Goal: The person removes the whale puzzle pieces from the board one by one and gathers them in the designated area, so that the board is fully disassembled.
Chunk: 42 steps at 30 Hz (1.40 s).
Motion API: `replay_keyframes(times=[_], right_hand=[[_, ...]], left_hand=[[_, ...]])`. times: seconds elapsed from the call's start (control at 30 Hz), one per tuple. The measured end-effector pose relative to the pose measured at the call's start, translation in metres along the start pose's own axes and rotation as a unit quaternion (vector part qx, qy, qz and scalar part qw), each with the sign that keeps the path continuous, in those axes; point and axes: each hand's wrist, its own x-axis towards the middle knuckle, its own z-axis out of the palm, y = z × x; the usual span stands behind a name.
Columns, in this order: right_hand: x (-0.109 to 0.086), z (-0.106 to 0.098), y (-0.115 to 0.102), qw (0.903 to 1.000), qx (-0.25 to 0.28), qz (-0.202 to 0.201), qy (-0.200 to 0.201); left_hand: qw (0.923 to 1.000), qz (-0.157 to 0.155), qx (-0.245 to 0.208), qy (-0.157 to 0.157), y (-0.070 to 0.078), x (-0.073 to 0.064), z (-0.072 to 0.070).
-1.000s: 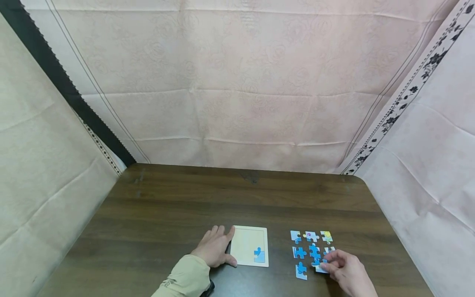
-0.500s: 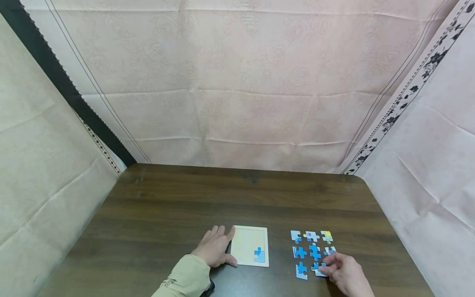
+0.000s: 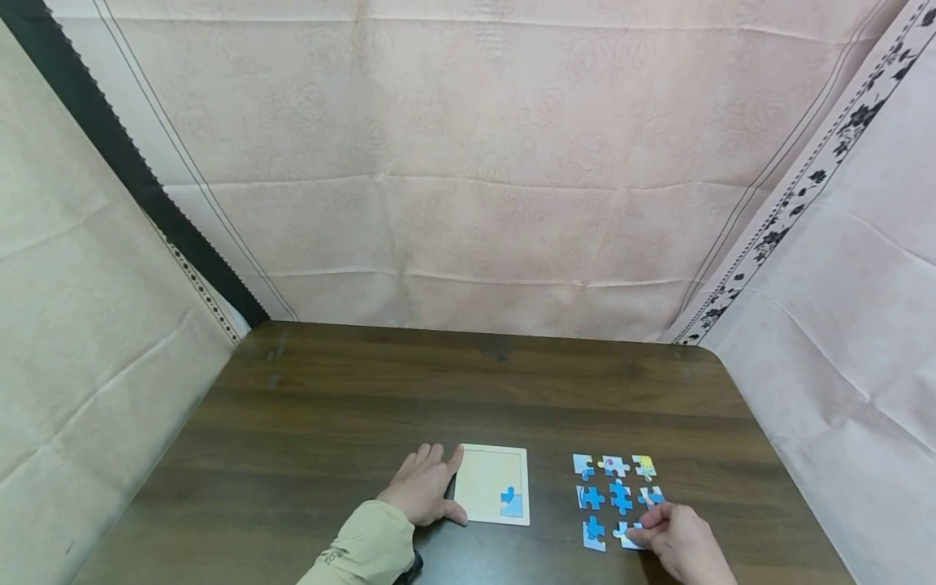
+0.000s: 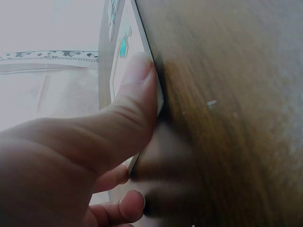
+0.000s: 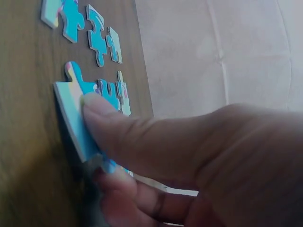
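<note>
In the head view my left hand [image 3: 420, 487] lies with spread fingers along the left side of a pale square puzzle tray [image 3: 478, 459]. Its thumb rests on the tray's near left edge, and in the left wrist view the thumb [image 4: 135, 85] presses down on the tray [image 4: 118, 75]. One blue jigsaw piece [image 3: 512, 504] lies inside the tray's near right corner. To the right, my right hand [image 3: 683, 540] pinches a blue and white jigsaw piece [image 5: 71, 101] by its edge, thumb on top, fingertips beneath the near side. The piece's right part is hidden by the hand.
Loose jigsaw pieces lie in rows right of the tray, among them a yellow one [image 3: 643, 465], a blue centre one [image 3: 620, 496] and a near left one [image 3: 594, 533]. The brown wooden table [image 3: 329, 390] meets pale cloth walls [image 3: 475, 162] at its back and sides.
My right hand has drawn the pinched jigsaw piece slightly toward the near side, apart from the centre piece, into line with the near row. The left hand and tray have not moved.
</note>
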Motion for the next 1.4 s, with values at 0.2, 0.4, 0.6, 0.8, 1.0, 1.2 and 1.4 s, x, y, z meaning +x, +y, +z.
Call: replay_keyframes(times=[0.2, 0.4, 0.6, 0.8, 1.0, 1.2, 1.4], right_hand=[[0.0022, 0.0011, 0.0008, 1.0000, -0.009, 0.000, 0.002], [0.0042, 0.0028, 0.0024, 0.9999, -0.016, -0.002, 0.002], [0.0024, 0.0009, 0.0020, 0.9994, -0.035, 0.003, 0.000], [0.0011, 0.0002, -0.0004, 0.9987, -0.050, 0.008, 0.005], [0.0010, 0.0012, -0.0019, 0.9983, -0.055, 0.018, 0.000], [0.0009, 0.0016, -0.0025, 0.9981, -0.059, 0.016, 0.001], [-0.0008, 0.0027, -0.0046, 0.9984, -0.054, 0.013, 0.007]], left_hand=[[0.9999, -0.008, -0.001, -0.006, 0.0003, 0.0018, 0.0009], [0.9998, -0.014, 0.002, -0.011, 0.0007, 0.0038, 0.0031], [0.9999, -0.012, 0.003, -0.008, 0.0004, 0.0038, 0.0032], [0.9999, -0.011, 0.002, -0.008, 0.0002, 0.0035, 0.0027], [0.9999, -0.010, 0.001, -0.009, 0.0000, 0.0029, 0.0024], [0.9999, -0.011, 0.001, -0.009, 0.0003, 0.0030, 0.0022], [0.9999, -0.011, 0.001, -0.010, -0.0002, 0.0033, 0.0030]])
